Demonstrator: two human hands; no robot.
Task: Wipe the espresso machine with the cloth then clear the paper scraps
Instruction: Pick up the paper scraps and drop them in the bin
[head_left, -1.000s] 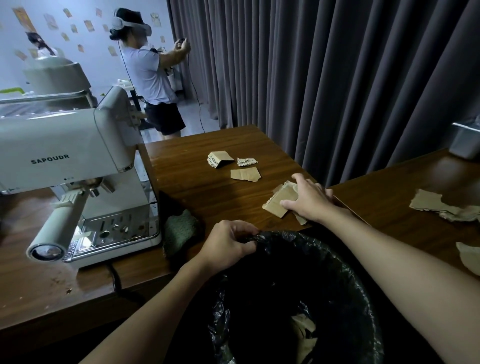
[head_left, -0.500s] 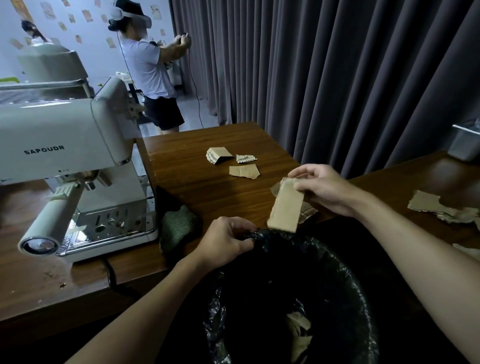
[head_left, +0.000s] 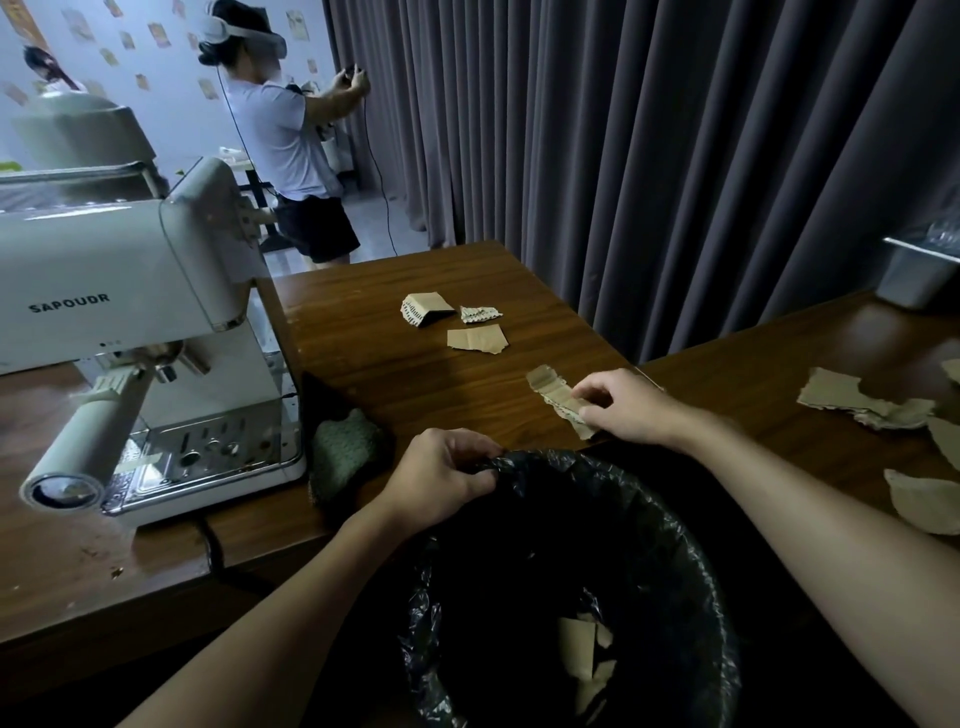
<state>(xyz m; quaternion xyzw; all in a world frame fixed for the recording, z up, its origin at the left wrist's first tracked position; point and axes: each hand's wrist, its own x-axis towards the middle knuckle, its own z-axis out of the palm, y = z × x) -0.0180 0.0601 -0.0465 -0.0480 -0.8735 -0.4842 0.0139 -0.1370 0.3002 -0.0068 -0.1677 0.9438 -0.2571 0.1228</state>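
A torn brown paper scrap (head_left: 550, 387) lies on the wooden table (head_left: 363, 374) near its front edge, and my right hand (head_left: 628, 405) pinches its near end. My left hand (head_left: 441, 478) grips the rim of the black bag lining the bin (head_left: 649, 499) below the table edge. Several scraps (head_left: 579, 649) lie inside the bin. Three more scraps (head_left: 478, 338) sit farther back on the table. The white espresso machine (head_left: 130, 270) stands at the left, with the green cloth (head_left: 345, 449) lying beside its base.
More torn scraps (head_left: 852, 397) lie on the second table at the right, one (head_left: 924, 501) near its front edge. A grey container (head_left: 919, 275) stands at the far right. A person with a headset (head_left: 280, 130) stands behind the table. Dark curtains hang behind.
My right hand lifted a scrap off the table and held it over the bin; that scrap is gone from the hand, which is back on the table at another scrap. My left hand stayed on the bag.
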